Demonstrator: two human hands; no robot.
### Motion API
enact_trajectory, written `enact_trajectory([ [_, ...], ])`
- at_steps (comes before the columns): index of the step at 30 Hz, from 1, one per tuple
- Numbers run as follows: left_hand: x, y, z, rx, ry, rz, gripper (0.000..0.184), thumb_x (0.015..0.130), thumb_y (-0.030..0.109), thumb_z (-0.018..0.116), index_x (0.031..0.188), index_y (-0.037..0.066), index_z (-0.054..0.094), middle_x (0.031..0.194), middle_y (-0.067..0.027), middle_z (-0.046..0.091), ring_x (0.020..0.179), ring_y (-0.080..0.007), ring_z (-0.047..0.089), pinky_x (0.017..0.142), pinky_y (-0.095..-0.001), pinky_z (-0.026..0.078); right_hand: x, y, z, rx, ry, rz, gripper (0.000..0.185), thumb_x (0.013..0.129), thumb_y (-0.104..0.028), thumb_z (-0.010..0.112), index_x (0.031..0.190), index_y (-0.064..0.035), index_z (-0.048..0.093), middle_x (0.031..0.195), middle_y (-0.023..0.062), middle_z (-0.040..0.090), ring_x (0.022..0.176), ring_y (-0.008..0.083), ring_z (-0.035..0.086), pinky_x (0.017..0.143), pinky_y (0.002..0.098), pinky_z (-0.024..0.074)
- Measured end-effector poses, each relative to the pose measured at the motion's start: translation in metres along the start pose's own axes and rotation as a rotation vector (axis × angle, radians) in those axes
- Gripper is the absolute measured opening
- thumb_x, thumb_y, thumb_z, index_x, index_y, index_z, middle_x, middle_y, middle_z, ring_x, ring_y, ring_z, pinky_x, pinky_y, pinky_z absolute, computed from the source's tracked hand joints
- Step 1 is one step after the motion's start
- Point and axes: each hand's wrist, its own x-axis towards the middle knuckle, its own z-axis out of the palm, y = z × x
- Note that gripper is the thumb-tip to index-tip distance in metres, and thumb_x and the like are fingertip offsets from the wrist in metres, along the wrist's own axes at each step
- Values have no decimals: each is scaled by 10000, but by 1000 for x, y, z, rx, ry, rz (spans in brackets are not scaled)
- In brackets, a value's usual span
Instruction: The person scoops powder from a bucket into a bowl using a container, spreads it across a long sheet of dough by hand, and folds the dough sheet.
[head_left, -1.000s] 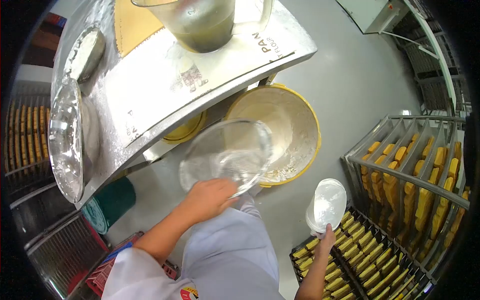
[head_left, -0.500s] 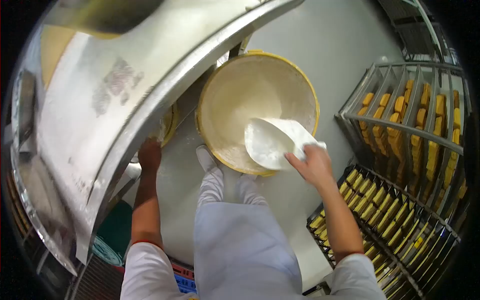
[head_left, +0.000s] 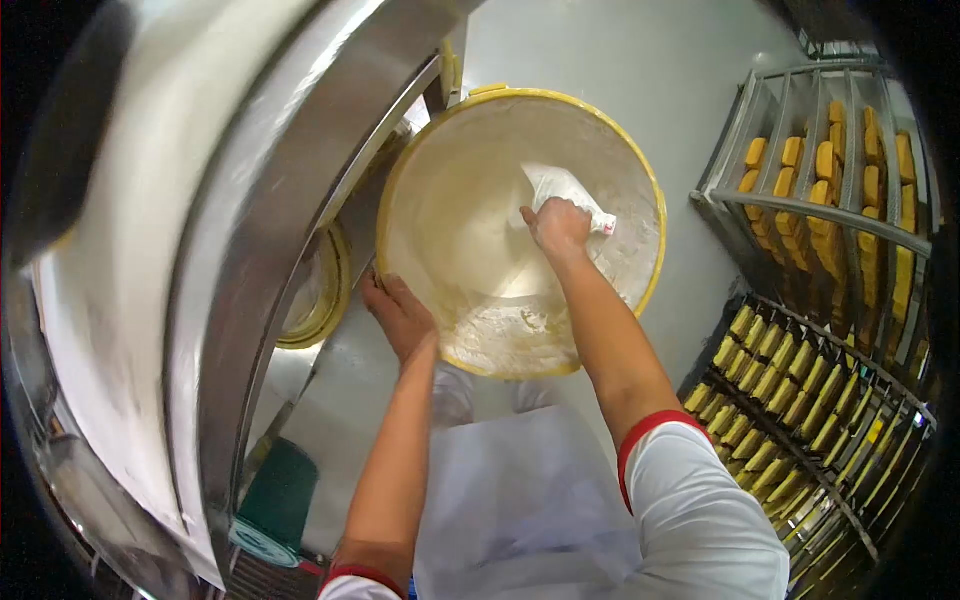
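Observation:
A large round tub with a yellow rim holds pale flour. Inside it, my right hand is closed round the handle of a white scoop, whose front end is down at the flour. My left hand rests against the tub's lower left rim, fingers apart, holding nothing else.
A metal table edge curves down the left. Beneath it stand a yellow-rimmed container and a green bin. Racks with yellow-brown pieces and trays of yellow pieces stand at the right.
The scoop has gone from the tub's near right rim down into the flour. My left hand has come from beneath the table edge to the tub's rim. The view has shifted closer over the tub.

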Motion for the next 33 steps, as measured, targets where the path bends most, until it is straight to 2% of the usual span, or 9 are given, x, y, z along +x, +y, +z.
enact_trajectory([
  [2, -5, 6, 9, 193, 7, 57, 518, 1034, 293, 378, 1393, -79, 341, 1398, -298, 409, 1297, -416, 402, 1077, -445, 318, 22, 0, 16, 59, -31, 26, 481, 848, -510, 615, 902, -46, 732, 977, 138, 704, 992, 290, 642, 903, 506, 423],
  [5, -8, -3, 17, 282, 68, 62, 483, 1032, 244, 376, 1373, -94, 324, 1337, -302, 404, 1251, -410, 406, 1055, -453, 325, 53, -9, 47, -24, -12, -61, 394, 843, -436, 621, 888, -60, 733, 950, 157, 696, 988, 280, 640, 945, 517, 403],
  [7, -9, -2, 17, 334, 54, 84, 473, 1027, 210, 390, 1379, -97, 314, 1344, -296, 400, 1253, -400, 411, 1061, -442, 329, 75, -11, 82, -220, 322, -338, 283, 793, -330, 651, 855, -64, 727, 907, 125, 693, 902, 293, 642, 890, 410, 427],
  [10, -8, 10, 19, 318, 55, 84, 469, 1014, 155, 417, 1392, -96, 299, 1362, -281, 393, 1269, -377, 411, 1080, -421, 327, 92, -14, 93, -161, 282, -490, 217, 721, -260, 656, 817, -77, 723, 889, 132, 678, 893, 291, 623, 931, 418, 397],
  [14, -8, 13, 21, 266, 29, 35, 496, 996, 137, 446, 1408, -87, 287, 1382, -257, 391, 1300, -349, 396, 1107, -401, 307, 103, -22, 89, -152, 72, -636, 219, 710, -263, 662, 807, -76, 723, 909, 151, 675, 903, 293, 619, 936, 439, 392],
  [19, -8, 0, 21, 190, 53, 60, 524, 979, 164, 483, 1405, -78, 300, 1378, -252, 404, 1289, -350, 406, 1106, -412, 298, 84, -37, 112, -212, -69, -758, 362, 694, -423, 666, 786, -80, 737, 851, 134, 685, 880, 296, 630, 938, 436, 391],
  [26, -8, 7, 19, 212, 88, 96, 502, 955, 160, 506, 1383, -51, 349, 1346, -243, 446, 1245, -355, 440, 1092, -422, 305, 38, -23, 90, -176, -338, -659, 508, 721, -538, 632, 871, -67, 749, 909, 141, 708, 904, 273, 655, 964, 405, 386],
  [28, -9, 8, 16, 254, 91, 93, 520, 955, 191, 518, 1384, -51, 350, 1342, -259, 449, 1251, -377, 437, 1092, -431, 305, 22, -17, 85, -106, -371, -586, 549, 692, -569, 621, 846, -60, 757, 891, 141, 715, 897, 267, 665, 889, 389, 408],
  [33, -10, 9, 15, 311, 140, 133, 577, 955, 290, 542, 1371, -60, 350, 1316, -275, 453, 1236, -433, 432, 1062, -472, 338, -18, 18, 12, 165, -452, -469, 548, 638, -483, 641, 853, 15, 716, 943, 233, 693, 928, 370, 654, 829, 423, 501],
])
